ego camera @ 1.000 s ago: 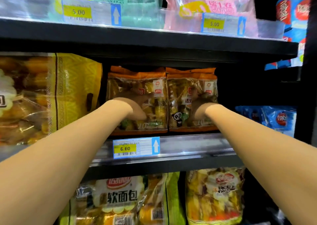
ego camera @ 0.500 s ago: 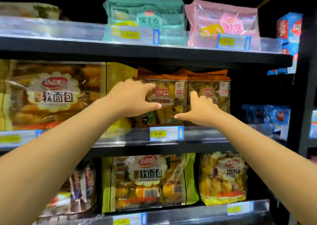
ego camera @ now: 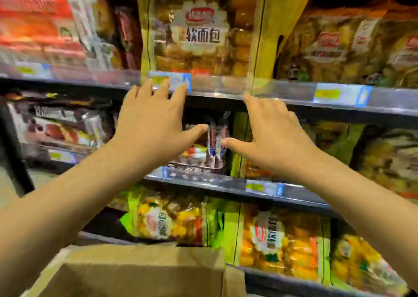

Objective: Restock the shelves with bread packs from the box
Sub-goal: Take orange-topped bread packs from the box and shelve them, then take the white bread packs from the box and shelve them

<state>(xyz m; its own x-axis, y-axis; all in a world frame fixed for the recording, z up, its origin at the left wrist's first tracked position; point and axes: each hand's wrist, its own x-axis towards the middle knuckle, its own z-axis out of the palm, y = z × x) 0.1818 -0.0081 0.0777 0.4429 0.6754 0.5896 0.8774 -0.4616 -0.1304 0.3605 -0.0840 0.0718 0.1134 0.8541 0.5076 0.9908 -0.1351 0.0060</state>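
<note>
My left hand [ego camera: 150, 121] and my right hand [ego camera: 273, 136] hang in front of the shelves, fingers spread, palms away from me, holding nothing. Between and behind them a dark bread pack [ego camera: 212, 147] stands on the middle shelf. Above them a big yellow bread pack [ego camera: 203, 31] stands on the upper shelf. The two orange packs [ego camera: 339, 47] stand at the upper right. The brown cardboard box [ego camera: 140, 271] shows at the bottom, below my arms; its inside is hidden.
Shelf edges with price tags [ego camera: 341, 94] run across the view. Red packs [ego camera: 40, 22] fill the upper left, dark packs [ego camera: 61, 127] the middle left, yellow-green bread packs [ego camera: 278, 240] the lower shelf. A dark upright post [ego camera: 13, 151] stands at the left.
Both hands have come off the two orange packs and drawn back, spread and empty. My view has swung down and left, so the box and lower shelves now show.
</note>
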